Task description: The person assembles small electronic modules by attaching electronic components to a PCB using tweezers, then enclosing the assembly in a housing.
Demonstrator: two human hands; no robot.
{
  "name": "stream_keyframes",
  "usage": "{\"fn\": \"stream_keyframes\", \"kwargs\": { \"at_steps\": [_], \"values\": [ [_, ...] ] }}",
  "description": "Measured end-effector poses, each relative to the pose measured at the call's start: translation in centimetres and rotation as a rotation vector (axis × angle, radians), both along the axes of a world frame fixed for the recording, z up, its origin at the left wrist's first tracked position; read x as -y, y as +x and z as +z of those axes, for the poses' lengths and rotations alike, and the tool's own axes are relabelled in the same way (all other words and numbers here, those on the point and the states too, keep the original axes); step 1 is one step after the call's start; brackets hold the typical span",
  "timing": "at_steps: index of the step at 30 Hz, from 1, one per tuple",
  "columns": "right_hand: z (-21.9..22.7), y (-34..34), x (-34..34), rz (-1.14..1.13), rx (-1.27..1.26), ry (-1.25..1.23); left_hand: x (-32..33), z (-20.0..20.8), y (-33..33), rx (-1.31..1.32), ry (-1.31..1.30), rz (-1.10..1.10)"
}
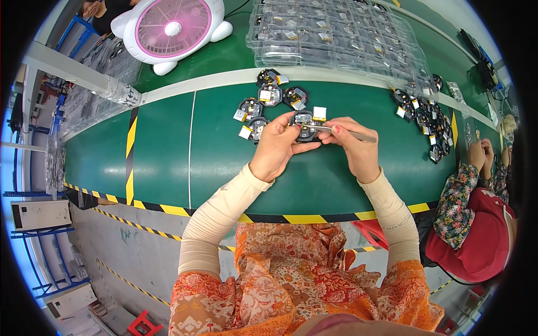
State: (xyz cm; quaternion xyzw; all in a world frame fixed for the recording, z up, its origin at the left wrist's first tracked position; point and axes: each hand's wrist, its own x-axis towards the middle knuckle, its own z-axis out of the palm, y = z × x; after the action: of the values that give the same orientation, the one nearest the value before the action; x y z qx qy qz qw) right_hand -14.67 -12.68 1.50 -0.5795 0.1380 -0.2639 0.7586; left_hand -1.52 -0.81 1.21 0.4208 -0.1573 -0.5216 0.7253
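Between my hands is a round black electronic module (305, 119) with a small circuit board inside and a white battery pack (319, 113) sticking out at its upper right. My left hand (278, 141) grips the module by its left and lower edge, thumb on top. In my right hand (355, 147) is a pair of metal tweezers (348, 133), pinched between thumb and fingers. Their tip reaches onto the module's inside, close to my left thumb. Several similar modules (270, 95) with battery packs lie just beyond and left of my left hand.
Another cluster of modules (431, 126) lies at right on the green bench (224, 173). Clear plastic trays (336, 42) holding modules are stacked beyond a pale rail. A pink and white fan (174, 28) stands at far left. At right sits a co-worker in a floral sleeve (457, 207).
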Motion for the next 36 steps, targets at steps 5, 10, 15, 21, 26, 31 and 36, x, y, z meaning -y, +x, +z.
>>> {"fn": "stream_keyframes", "kwargs": {
  "at_steps": [5, 10, 15, 21, 26, 31, 36],
  "values": [
    [-0.30, 0.28, -0.49, -0.009, 0.042, 0.045, -0.01, -0.08, 0.07, -0.026, -0.019, -0.003],
    [-0.18, 0.33, -0.78, -0.070, 0.037, 0.006, -0.05, -0.10, 0.06, -0.024, -0.005, 0.038],
    [-0.23, 0.31, -0.80, -0.090, 0.031, -0.006, 0.03, -0.29, 0.12, -0.020, -0.011, 0.055],
    [0.02, 0.41, -1.01, -0.103, 0.012, 0.044, 0.05, -0.08, -0.03, 0.004, -0.009, 0.062],
    [0.35, 0.22, -0.74, -0.098, -0.044, 0.237, 0.03, 0.08, -0.38, 0.030, 0.003, 0.063],
    [0.34, 0.22, -0.56, -0.096, -0.053, 0.327, 0.21, -0.16, -0.39, 0.054, -0.001, 0.054],
    [0.25, 0.52, -0.52, -0.067, -0.064, 0.392, -0.02, -0.04, -0.43, 0.104, 0.008, 0.088]
  ]
}}
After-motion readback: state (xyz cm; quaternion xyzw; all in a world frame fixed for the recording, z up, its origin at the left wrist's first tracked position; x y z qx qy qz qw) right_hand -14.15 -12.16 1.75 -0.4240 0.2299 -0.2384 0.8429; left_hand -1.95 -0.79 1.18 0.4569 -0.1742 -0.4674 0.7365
